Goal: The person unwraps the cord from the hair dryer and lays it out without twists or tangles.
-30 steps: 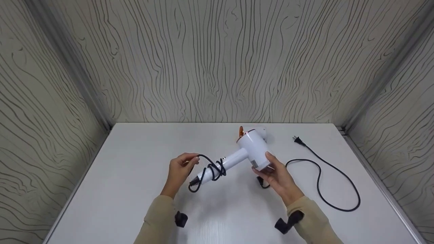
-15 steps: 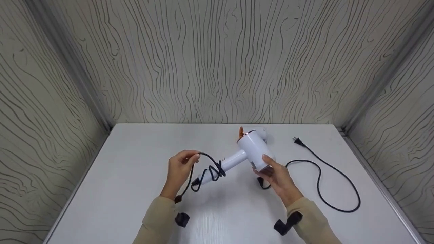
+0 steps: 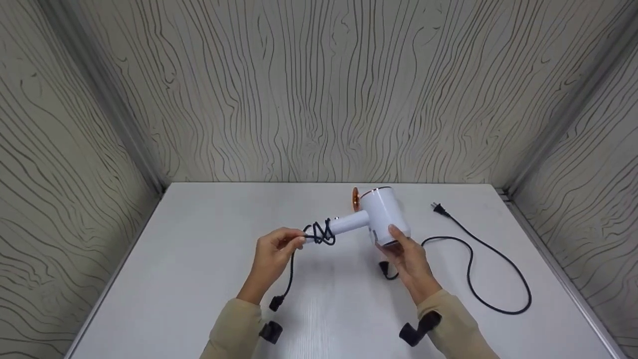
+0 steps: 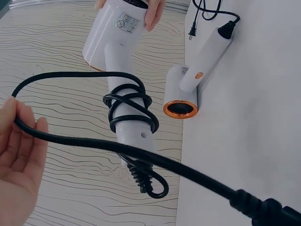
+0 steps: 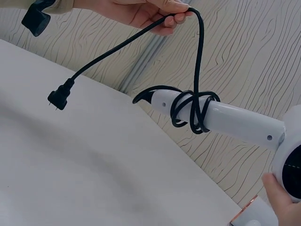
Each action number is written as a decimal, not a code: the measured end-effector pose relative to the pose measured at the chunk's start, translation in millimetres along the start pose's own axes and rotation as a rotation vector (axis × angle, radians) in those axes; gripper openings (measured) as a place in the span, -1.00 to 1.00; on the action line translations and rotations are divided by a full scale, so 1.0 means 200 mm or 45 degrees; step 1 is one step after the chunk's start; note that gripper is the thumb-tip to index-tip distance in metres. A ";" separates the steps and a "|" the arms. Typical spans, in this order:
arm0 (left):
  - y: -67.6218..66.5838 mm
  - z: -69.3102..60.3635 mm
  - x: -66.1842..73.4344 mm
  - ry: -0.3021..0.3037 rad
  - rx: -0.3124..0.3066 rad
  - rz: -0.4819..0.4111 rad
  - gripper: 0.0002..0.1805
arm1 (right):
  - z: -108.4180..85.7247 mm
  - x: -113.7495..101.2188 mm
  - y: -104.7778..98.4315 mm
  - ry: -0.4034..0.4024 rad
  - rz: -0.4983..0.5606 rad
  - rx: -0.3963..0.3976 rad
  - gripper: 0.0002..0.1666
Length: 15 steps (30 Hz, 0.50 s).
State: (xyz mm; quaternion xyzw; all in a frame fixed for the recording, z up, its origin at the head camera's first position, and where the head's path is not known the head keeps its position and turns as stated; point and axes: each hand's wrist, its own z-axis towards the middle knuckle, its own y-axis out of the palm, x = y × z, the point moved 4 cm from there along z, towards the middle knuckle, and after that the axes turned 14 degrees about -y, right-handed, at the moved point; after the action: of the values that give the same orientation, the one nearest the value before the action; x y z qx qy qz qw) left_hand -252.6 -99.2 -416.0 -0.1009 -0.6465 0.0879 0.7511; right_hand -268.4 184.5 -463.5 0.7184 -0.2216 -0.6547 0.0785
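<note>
My hands are apart and both busy: the left one (image 3: 276, 257) is pinching a black cord (image 4: 183, 169) between thumb and fingers, and the right one (image 3: 411, 264) is gripping the back end of a white hair dryer (image 3: 386, 214), grille side. So yeah, the dryer's up off the surface (image 3: 199, 224) between the two of them, barrel over by my right hand and handle (image 5: 242, 122) pointing across at my left.

That cord is kind of a mess. It comes out of the bottom of the handle, loops loosely around it a few times, then runs up to my left fingers. The rest hangs below them, with its plug (image 5: 59, 96) dangling in the air.

There's a second white dryer (image 4: 207, 61) with an orange ring on the front, lying on the surface. From the head view the first one hides most of it. Its cord (image 3: 469, 271) snakes out on my right in a big bend, and that plug (image 3: 439, 209) lies near the far right corner.

Otherwise it's just my beige sleeves (image 3: 233, 326), a black bit (image 3: 270, 332) on each wrist, and wood-grain walls (image 3: 319, 89) on three sides.
</note>
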 end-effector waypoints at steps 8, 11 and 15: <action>0.04 -0.04 0.02 0.078 -0.208 0.136 -0.87 | 0.01 -0.03 0.00 -0.078 0.157 0.081 -0.09; 0.06 -0.06 0.03 0.135 -0.281 0.210 -0.86 | 0.01 -0.04 0.00 -0.096 0.163 0.077 -0.10; 0.09 -0.08 0.04 0.191 -0.356 0.309 -0.87 | 0.01 -0.05 0.00 -0.073 0.193 0.072 -0.08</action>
State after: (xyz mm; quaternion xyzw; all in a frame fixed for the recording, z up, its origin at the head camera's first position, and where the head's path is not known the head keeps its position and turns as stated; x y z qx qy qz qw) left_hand -236.2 -80.5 -415.2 -0.2875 -0.5777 0.0793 0.7598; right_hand -270.7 189.5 -454.4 0.6825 -0.2960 -0.6605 0.1013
